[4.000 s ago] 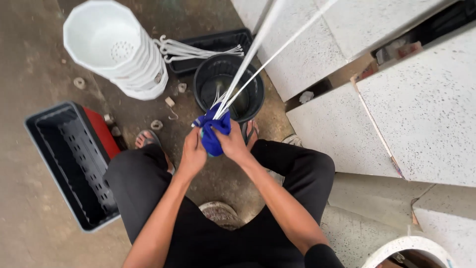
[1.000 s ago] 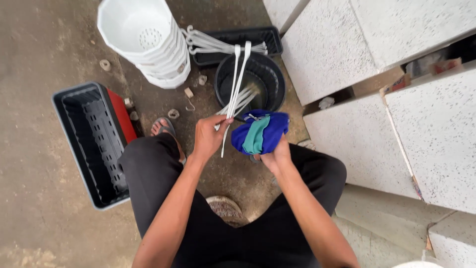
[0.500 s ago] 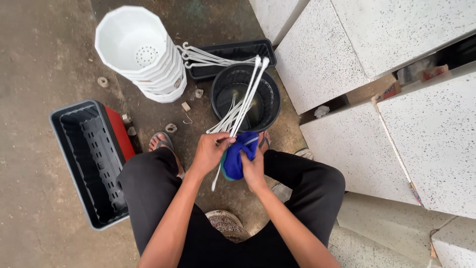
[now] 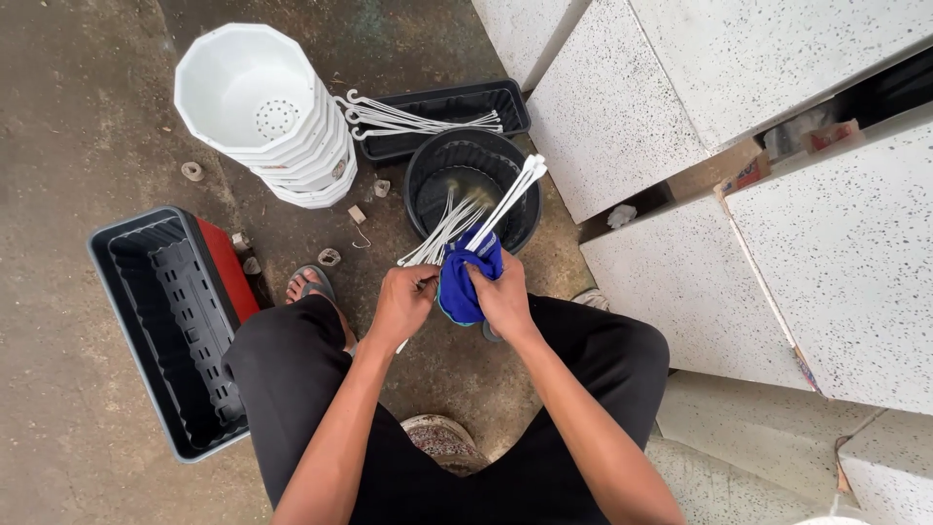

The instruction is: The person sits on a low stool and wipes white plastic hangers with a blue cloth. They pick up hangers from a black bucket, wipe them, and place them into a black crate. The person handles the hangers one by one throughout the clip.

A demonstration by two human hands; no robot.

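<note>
A: Seen from above, a seated worker faces white speckled slabs (image 4: 777, 224), with a long black planter trough (image 4: 165, 331) on the concrete, a stack of white pots (image 4: 267, 107) and a round black bucket (image 4: 473, 185) just ahead.

B: And the hands?

A: Close together over the knees. The left hand (image 4: 403, 303) pinches the near ends of a bundle of white plastic hanger rods (image 4: 476, 219), whose far ends fan out over the bucket. The right hand (image 4: 502, 292) is clamped around a blue cloth (image 4: 465, 282) wrapped on those rods.

B: What makes the wiping go well?

A: Probably a firm left-hand grip, with the cloth drawn along the full length. More rods (image 4: 418, 119) lie across a smaller black tray (image 4: 452, 109).
</note>
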